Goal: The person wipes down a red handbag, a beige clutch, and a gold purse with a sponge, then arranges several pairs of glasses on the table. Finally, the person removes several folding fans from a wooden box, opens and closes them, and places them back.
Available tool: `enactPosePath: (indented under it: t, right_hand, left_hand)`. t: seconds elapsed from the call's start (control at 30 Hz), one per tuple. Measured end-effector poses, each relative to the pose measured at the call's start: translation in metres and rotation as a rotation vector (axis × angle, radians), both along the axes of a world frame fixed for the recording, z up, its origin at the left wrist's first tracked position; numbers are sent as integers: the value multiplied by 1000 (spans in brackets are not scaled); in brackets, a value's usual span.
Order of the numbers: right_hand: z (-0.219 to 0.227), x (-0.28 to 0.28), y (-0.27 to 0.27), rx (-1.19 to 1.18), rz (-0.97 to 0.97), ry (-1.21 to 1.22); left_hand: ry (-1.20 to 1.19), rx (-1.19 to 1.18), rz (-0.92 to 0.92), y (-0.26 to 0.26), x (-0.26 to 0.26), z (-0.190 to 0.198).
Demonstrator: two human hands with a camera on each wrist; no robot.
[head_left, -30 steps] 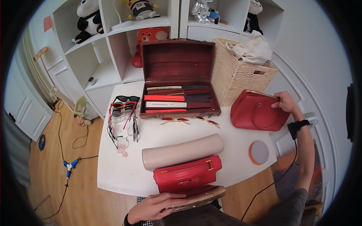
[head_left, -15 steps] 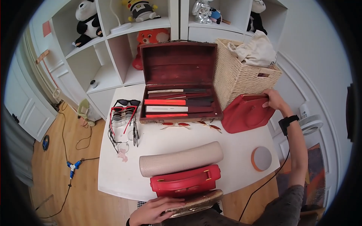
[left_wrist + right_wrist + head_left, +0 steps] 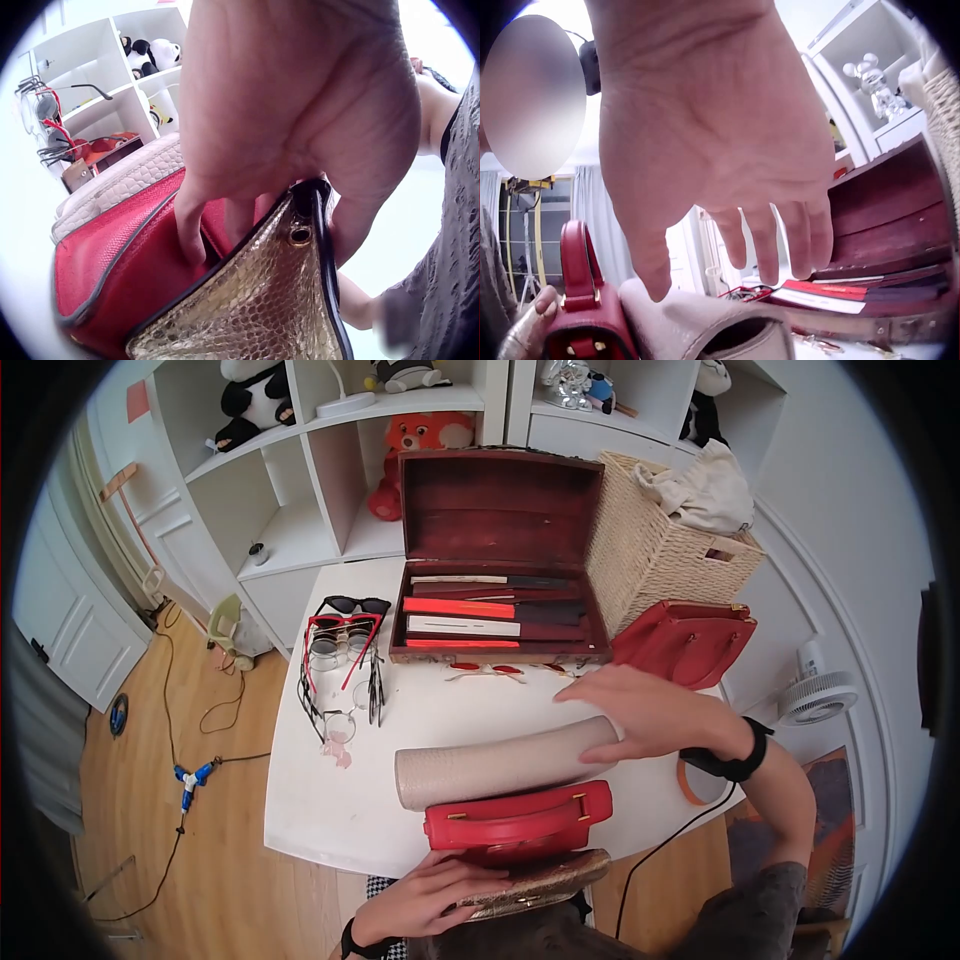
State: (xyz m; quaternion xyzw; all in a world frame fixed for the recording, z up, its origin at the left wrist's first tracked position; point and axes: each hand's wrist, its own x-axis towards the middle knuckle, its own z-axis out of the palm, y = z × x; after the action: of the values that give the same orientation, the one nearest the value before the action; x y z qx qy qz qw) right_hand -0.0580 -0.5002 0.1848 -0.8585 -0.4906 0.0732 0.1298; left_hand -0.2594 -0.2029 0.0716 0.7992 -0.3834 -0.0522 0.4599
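Observation:
My left hand [image 3: 425,900] grips the gold snakeskin-textured bag [image 3: 535,887] at the table's near edge; in the left wrist view fingers and thumb straddle the top of the gold bag [image 3: 247,300]. Against it stands a red handbag [image 3: 520,822] with its handle up, and behind that lies a pale pink textured bag [image 3: 490,763]. Above the pink bag's right end hovers my right hand [image 3: 650,710], fingers extended and holding nothing; the right wrist view shows this hand [image 3: 720,142] over the pink bag [image 3: 697,322]. A larger red bag [image 3: 690,645] stands at the back right.
An opened dark red chest [image 3: 500,655] holds several fans or flat items. Eyeglasses [image 3: 340,640] lie at the table's left, and red-lensed glasses [image 3: 485,672] before the chest. A grey disc [image 3: 705,782] is partly behind my right wrist; a wicker basket [image 3: 640,550] stands behind.
My right hand has let go of the larger red bag and moved left and nearer, over the pink bag. That red bag now stands beside the chest. My left hand keeps its grip.

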Motion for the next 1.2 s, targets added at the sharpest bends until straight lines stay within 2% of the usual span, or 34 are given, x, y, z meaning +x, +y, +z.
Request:
enactPosePath:
  t: [0.07, 0.1, 0.17, 0.4, 0.47, 0.6, 0.73, 0.9, 1.0, 1.07, 1.2]
  right_hand:
    - [-12, 0, 17, -156, 66, 129]
    - [-14, -2, 26, -156, 69, 128]
    - [-17, -6, 40, -312, 63, 180]
    - [-24, -13, 52, -311, 85, 46]
    - [-26, -14, 49, -191, 100, -66]
    - [21, -13, 39, -162, -33, -138]
    - [68, -12, 1, 24, -262, -83]
    - [90, -21, -72, 128, -334, -148]
    - [90, -28, -116, 141, -430, -112]
    - [83, -31, -142, 64, -576, -19]
    - [32, -13, -193, 92, -610, 49]
  left_hand:
    - [7, 5, -3, 1, 0, -1]
    - [11, 8, -5, 1, 0, -1]
    - [3, 13, 0, 2, -1, 0]
    - [19, -26, -18, 1, -3, -6]
    - [36, -35, -19, 1, -1, -8]
    - [29, -35, 17, 0, 0, -6]
    - [38, -41, 4, -1, 0, -7]
    - [92, -70, 45, -6, 1, -2]
    - [52, -42, 20, -8, 4, -2]
    - [37, -38, -3, -9, 6, -5]
    - [13, -31, -1, -10, 9, -6]
